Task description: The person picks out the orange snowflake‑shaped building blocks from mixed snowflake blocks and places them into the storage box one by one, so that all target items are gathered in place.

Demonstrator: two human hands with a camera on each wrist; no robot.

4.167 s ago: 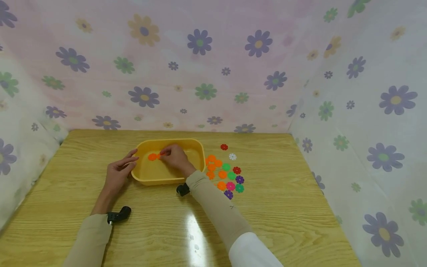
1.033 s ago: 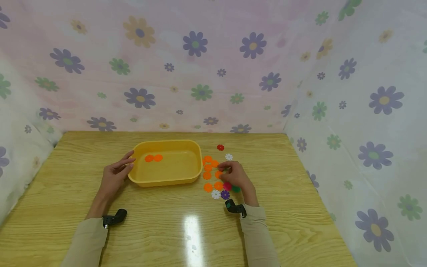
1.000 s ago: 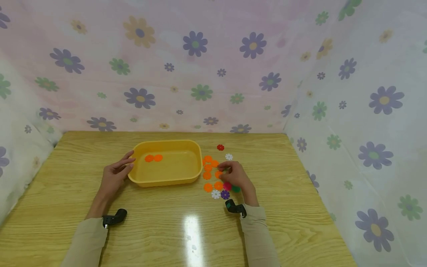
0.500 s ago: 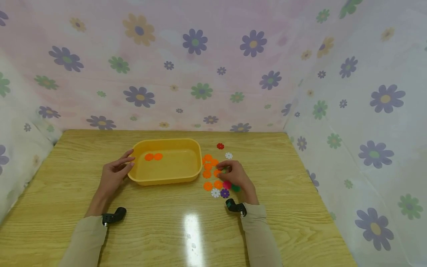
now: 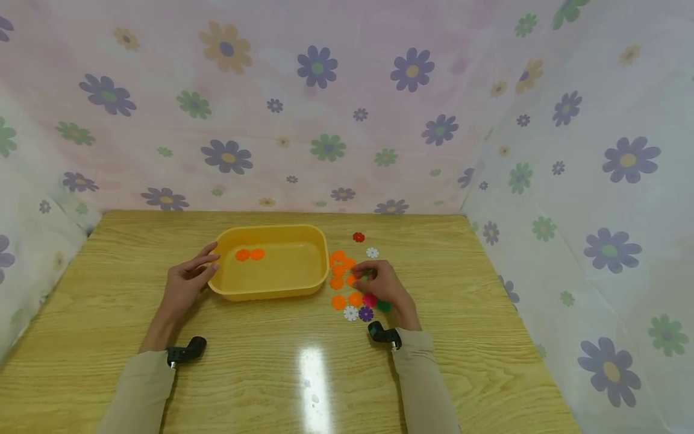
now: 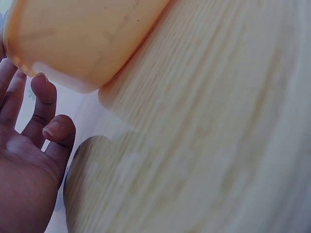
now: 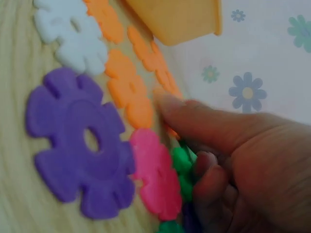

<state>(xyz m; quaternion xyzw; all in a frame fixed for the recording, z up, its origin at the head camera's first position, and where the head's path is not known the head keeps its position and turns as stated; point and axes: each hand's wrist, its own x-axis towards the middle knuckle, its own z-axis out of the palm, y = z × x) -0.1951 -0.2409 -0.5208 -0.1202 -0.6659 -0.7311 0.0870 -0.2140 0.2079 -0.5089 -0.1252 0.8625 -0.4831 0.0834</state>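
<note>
A yellow plastic tray (image 5: 268, 294) stands on the table, with two orange notched discs (image 5: 250, 255) lying inside toward its left end. My left hand (image 5: 187, 283) rests fingertips against the tray's left end, its fingers loosely bent, as the left wrist view also shows. To the right of the tray my right hand (image 5: 384, 283) reaches palm-down over the loose notched discs. Its thumb and index finger pinch an orange notched disc (image 5: 351, 279) at its edges, low over the table. In the right wrist view, the thumb largely hides that disc.
Several more orange discs (image 5: 337, 282) lie along the tray's right side. A purple disc (image 7: 80, 145), a pink disc (image 7: 156, 174), a white disc (image 5: 350, 313) and green ones lie near the right hand. Farther back are a red disc (image 5: 358, 237) and another white one.
Earlier the right hand was inside the tray with an orange disc; now it is over the pile at right. In the last second it shifted slightly left with the orange disc. Left hand stays.
</note>
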